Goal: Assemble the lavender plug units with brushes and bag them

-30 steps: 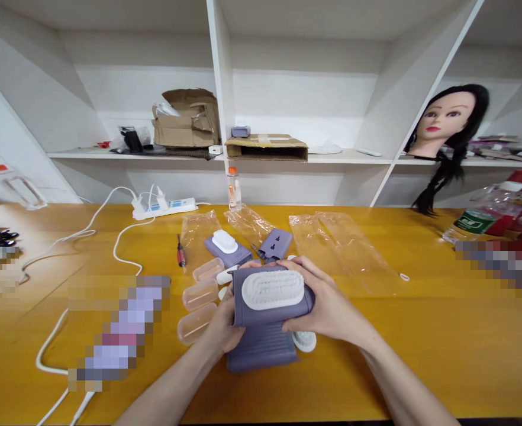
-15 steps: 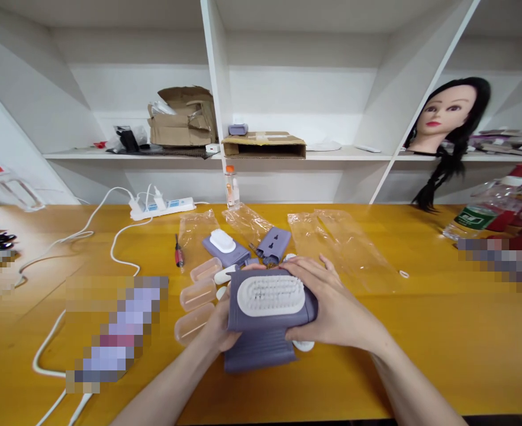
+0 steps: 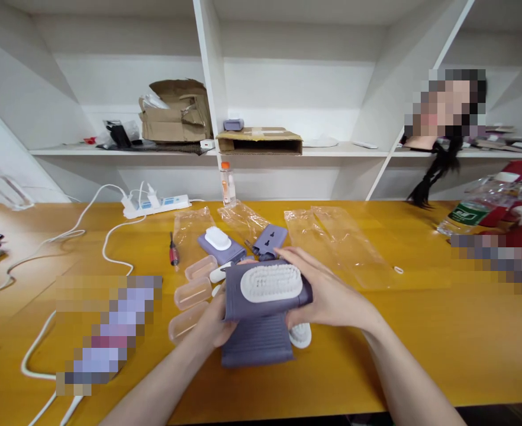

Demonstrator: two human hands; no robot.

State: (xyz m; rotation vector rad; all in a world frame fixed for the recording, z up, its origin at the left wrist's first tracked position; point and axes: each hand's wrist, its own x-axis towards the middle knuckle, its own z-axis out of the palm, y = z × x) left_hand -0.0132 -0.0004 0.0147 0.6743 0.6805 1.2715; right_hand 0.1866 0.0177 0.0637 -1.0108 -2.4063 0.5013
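- Yellowish-brown tabletop (image 3: 376,367) up against white shelving (image 3: 296,89), pretty cluttered in the middle.
- Right hand (image 3: 325,293) is curled around the right end of a purple-grey casing (image 3: 233,296), fingers over the far edge, thumb by the near edge, spread about as wide as the casing itself.
- Left hand (image 3: 219,322) has the other end. Most of its fingers are hidden behind the casing, so can't tell exactly how they bend.
- So yeah, the casing is up in both hands, with a white bristly oval (image 3: 272,284) facing up on it.
- Ribbed purple-grey piece (image 3: 256,343) sits below the casing; can't tell if they're touching.
- Another bristly white pad (image 3: 300,336) is just right of that, partly covered by the right hand.
- Off to the left of the casing, three clear trays (image 3: 193,294) in a row.
- Further back: a second purple-grey casing (image 3: 231,254) with a white oval piece (image 3: 218,238) on top, a slotted purple part (image 3: 270,238), and a red-and-black tool (image 3: 173,255).
- Beyond those, flat plastic bags (image 3: 341,248) and a white power strip (image 3: 167,206) with plugs in it.
- Up on the shelf, a flattish cardboard box (image 3: 261,135).
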